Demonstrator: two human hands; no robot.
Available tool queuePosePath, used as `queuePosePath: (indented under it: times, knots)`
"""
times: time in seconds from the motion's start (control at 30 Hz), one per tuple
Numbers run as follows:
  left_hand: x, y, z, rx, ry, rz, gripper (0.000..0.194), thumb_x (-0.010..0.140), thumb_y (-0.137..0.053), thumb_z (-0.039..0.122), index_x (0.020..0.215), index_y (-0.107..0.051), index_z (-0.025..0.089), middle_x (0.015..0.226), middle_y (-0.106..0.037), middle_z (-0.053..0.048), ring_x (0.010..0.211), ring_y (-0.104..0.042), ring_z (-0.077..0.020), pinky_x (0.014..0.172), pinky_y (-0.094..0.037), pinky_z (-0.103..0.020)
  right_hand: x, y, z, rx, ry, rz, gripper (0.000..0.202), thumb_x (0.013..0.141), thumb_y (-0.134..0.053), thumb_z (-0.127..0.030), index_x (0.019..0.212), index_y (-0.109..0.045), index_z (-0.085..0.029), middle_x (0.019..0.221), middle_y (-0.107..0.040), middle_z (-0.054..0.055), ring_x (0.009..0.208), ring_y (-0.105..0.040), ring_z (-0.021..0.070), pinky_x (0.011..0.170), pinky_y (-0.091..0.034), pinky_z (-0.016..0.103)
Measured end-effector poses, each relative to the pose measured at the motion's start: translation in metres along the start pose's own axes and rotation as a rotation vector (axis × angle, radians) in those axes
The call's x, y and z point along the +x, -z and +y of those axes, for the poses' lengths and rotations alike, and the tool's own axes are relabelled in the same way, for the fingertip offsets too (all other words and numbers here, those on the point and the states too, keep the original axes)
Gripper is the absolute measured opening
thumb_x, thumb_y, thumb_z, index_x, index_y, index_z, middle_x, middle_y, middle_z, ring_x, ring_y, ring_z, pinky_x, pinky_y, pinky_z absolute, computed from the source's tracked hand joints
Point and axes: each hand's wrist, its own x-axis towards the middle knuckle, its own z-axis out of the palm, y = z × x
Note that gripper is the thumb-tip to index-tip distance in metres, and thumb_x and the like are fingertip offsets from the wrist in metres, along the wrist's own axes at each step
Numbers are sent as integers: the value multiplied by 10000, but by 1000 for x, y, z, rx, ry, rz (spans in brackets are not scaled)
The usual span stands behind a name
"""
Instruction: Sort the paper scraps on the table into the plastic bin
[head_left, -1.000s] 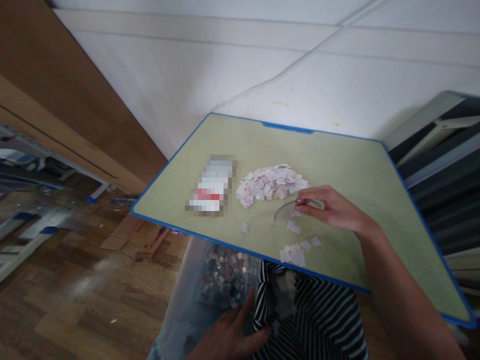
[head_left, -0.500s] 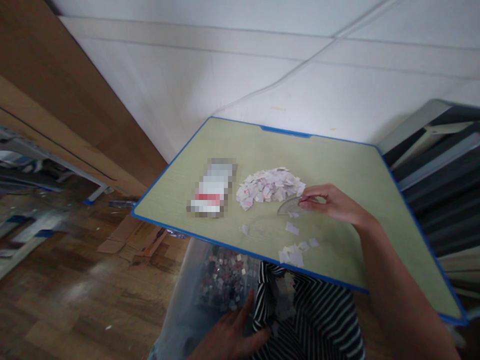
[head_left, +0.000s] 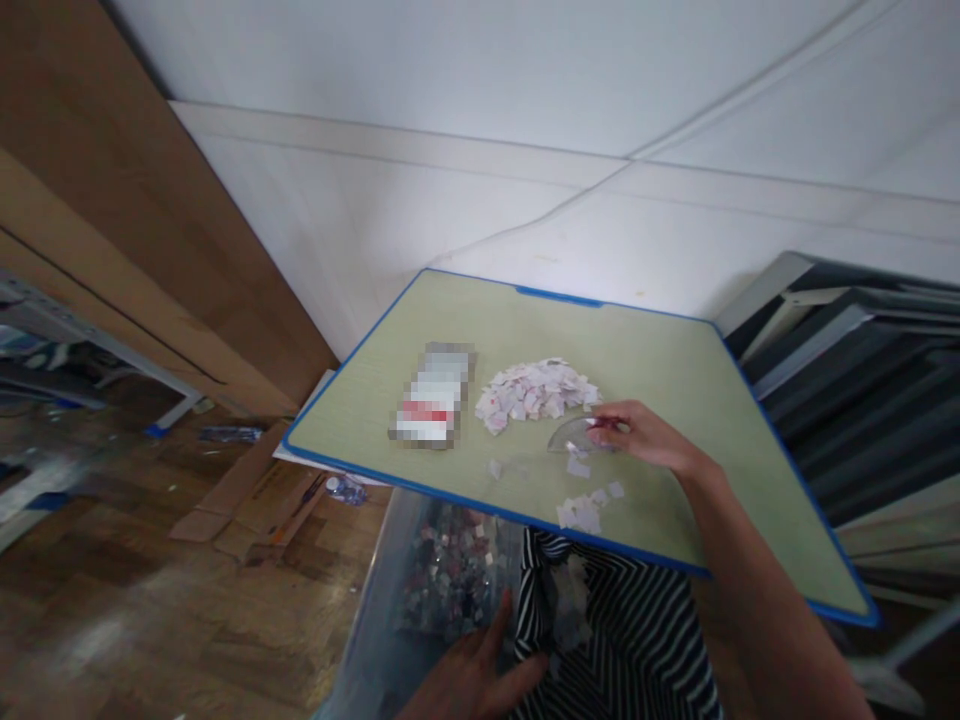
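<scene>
On the green board (head_left: pixel 645 350) with a blue rim lies a heap of small pale paper pieces (head_left: pixel 536 390). To the right of the heap, my right hand (head_left: pixel 626 430) is closed on a clear half-round protractor (head_left: pixel 568 434), which is held low over the board. A few loose paper pieces (head_left: pixel 579 514) lie between it and the near edge. My left hand (head_left: pixel 480 675) is down by the plastic bin (head_left: pixel 375 590), fingers apart, beside the striped cloth (head_left: pixel 630 630). Small mixed chips (head_left: pixel 450 570) fill part of that bin.
A blurred-out white and red flat item (head_left: pixel 433 395) lies on the board's left. Behind stands a white wall (head_left: pixel 360 210) with a cable. Dark folded panels (head_left: pixel 847 390) lean at the right. Cardboard (head_left: pixel 232 490) and a plastic bottle (head_left: pixel 345 489) are on the floor.
The view has tilted up a little, showing more wall. My right hand and the protractor have shifted slightly toward the near edge, away from the heap. My left hand stays by the bin.
</scene>
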Motion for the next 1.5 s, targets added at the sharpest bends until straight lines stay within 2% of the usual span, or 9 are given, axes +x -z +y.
queuePosePath:
  times: [0.07, 0.2, 0.37, 0.53, 0.7, 0.9, 1.03, 1.17, 1.5]
  knots:
    - [2, 4, 2, 51, 4, -69, 575, 842, -640, 52, 1303, -404, 301, 1467, -287, -207, 1133, -547, -371, 896, -493, -406, -12, -7, -7, 0, 1, 18, 254, 778, -548, -352, 600, -561, -170, 543, -501, -20, 531, -450, 118, 506, -365, 248]
    - [3, 18, 7, 75, 7, -197, 718, 798, -672, 30, 1386, -324, 251, 1489, -194, -247, 1196, -485, -372, 950, -446, -390, -40, -22, -23, -5, -5, 23, 291, 820, -525, -374, 606, -528, -177, 562, -505, -15, 536, -451, 117, 508, -364, 245]
    - [2, 28, 11, 67, 43, -267, 791, 776, -684, 6, 1406, -270, 245, 1498, -139, -263, 1225, -452, -367, 964, -424, -408, -67, -34, -27, 5, -33, 68, 322, 845, -509, -438, 643, -542, -189, 601, -543, 4, 566, -484, 135, 528, -382, 259]
    - [1, 35, 14, 97, 17, -254, 842, 794, -653, 7, 1433, -168, 263, 1504, -127, -253, 1245, -416, -388, 954, -429, -455, -74, -38, -16, 110, -92, 255, 372, 811, -511, -541, 658, -529, -202, 569, -490, -12, 547, -475, 143, 496, -386, 264]
    - [4, 38, 18, 150, 52, -308, 765, 831, -600, -12, 1435, -207, 242, 1492, -135, -274, 1237, -415, -412, 952, -418, -491, -68, -46, -20, -2, -60, 280, 305, 857, -466, -447, 694, -535, -199, 591, -523, -1, 556, -473, 139, 511, -380, 265]
    - [2, 31, 12, 35, 29, -270, 785, 787, -663, -8, 1416, -246, 209, 1502, -80, -274, 1280, -352, -407, 1000, -381, -454, -68, -50, -31, -36, -30, 213, 250, 876, -453, -352, 687, -516, -200, 622, -548, 7, 578, -508, 148, 539, -392, 270]
    - [1, 23, 7, 2, 27, -241, 751, 808, -631, 1, 1402, -241, 247, 1530, -44, -206, 1309, -328, -358, 1026, -357, -427, -76, -51, -34, -22, -8, 159, 239, 892, -447, -330, 702, -516, -202, 638, -556, 11, 593, -522, 151, 555, -404, 273]
    - [1, 19, 4, -48, 8, -204, 829, 777, -678, 42, 1405, -204, 303, 1547, 15, -148, 1324, -301, -358, 1023, -358, -454, -84, -52, -37, -30, 7, 133, 252, 907, -432, -316, 699, -511, -199, 647, -559, 16, 611, -531, 150, 573, -409, 270]
    - [1, 11, -2, -18, -20, -162, 875, 700, -760, 56, 1391, -254, 239, 1520, -56, -237, 1288, -354, -387, 1018, -370, -414, -98, -54, -32, 79, -69, 181, 294, 886, -455, -392, 686, -526, -188, 626, -539, -1, 593, -514, 135, 556, -402, 244]
